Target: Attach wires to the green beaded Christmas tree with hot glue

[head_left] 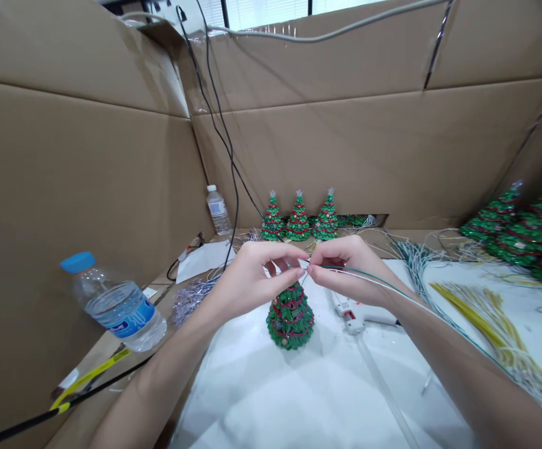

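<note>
A small green Christmas tree ornament with red garlands stands upright on the white work surface. Just above it, my two hands meet fingertip to fingertip and hide its top. My right hand pinches thin green and white wires, which trail back along my right forearm. The fingers of my left hand are closed in a pinch against the wire ends; what exactly lies between them is too small to make out. Right of the tree lies a glue gun with a long translucent glue stick.
Three finished-looking trees line the back; more trees stand at right. Yellow wire bundles and green-white wires lie right. A large water bottle, a small bottle and glittery pieces are left. Black cables hang behind.
</note>
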{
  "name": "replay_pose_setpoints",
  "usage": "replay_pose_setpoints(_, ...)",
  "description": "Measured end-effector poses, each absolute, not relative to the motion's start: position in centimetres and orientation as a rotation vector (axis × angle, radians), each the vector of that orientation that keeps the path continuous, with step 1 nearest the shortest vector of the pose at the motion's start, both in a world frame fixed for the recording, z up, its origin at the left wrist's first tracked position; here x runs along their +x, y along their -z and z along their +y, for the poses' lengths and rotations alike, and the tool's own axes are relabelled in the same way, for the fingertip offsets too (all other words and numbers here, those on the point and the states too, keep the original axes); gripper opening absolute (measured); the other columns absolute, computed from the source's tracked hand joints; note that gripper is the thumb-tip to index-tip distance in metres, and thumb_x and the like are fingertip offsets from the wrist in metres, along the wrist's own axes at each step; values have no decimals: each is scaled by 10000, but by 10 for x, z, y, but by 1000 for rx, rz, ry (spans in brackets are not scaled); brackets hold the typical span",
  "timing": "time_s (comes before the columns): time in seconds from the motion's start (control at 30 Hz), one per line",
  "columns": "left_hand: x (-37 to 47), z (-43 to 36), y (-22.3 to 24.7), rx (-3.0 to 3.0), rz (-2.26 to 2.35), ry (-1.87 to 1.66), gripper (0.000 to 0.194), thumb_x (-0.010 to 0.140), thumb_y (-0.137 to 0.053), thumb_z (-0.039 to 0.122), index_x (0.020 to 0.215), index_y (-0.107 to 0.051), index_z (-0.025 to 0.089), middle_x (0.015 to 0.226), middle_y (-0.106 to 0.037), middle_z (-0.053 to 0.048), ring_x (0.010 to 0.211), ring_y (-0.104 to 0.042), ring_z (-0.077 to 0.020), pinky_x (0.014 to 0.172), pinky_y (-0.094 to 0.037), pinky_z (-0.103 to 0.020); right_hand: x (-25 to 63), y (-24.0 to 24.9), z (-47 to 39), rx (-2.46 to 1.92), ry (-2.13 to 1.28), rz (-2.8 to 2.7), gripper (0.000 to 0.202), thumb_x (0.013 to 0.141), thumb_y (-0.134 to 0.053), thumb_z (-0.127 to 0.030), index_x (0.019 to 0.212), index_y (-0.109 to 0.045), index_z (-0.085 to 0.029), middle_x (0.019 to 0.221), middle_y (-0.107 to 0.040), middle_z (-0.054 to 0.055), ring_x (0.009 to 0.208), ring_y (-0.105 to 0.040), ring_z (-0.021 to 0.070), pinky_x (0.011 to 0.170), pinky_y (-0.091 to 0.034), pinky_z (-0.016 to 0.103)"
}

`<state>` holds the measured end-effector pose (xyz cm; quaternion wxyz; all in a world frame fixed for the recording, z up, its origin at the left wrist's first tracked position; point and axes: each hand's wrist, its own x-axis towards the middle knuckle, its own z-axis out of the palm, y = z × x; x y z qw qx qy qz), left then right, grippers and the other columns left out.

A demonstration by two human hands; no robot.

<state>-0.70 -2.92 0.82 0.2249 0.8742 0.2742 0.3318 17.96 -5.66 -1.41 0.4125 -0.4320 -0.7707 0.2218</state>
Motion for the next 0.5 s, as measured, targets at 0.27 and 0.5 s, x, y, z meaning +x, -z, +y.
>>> replay_pose_setpoints(0.27,-11,-27,-11,2370,819,-1036,211,873,-563,219,1005,-705,135,968,-735,-44,876,-666,-148,676,-508,-206,178,29,-42,-1231,-521,-2100,131,663,-554,-202,539,-580,-170,488,-474,-41,491,-413,87,496,-296,227)
replay_pose_setpoints(0.5,-11,-26,-9,2409,875,-1001,211,873,-554,215,984,-718,144,941,-740,-27,842,-659,-139,674,-494,-203,174,29,-42,-1270,-467,-2132,151,685,-551,-213,541,-575,-176,485,-413,-50,492,-379,84,498,-271,223)
